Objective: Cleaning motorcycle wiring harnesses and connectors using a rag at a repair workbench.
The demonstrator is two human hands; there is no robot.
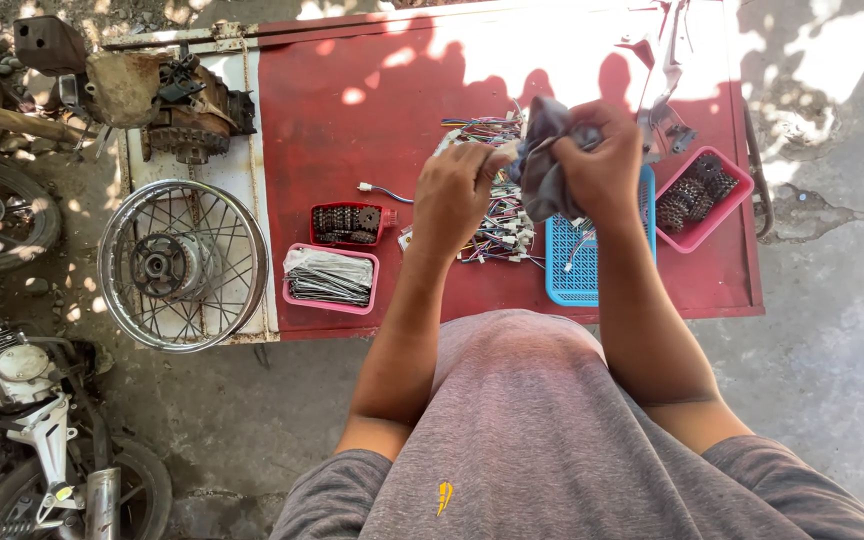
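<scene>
- red table [352, 130]: the landmark, flat metal top, dappled with shade
- small red tray [349, 223] of dark gears, on the table's left half
- pink tray [331, 279] of thin metal spokes, just in front of the red tray, near the table's front edge
- blue basket [580, 268], at the front edge, right of centre
- pink basket [704, 198] of dark sprockets, at the table's right end
- spoked wheel [183, 264], lying flat just off the table's left edge
- engine block [167, 100], beyond the wheel, off the table's far left corner
- motorcycle [22, 420], on the ground well left of the table
</scene>
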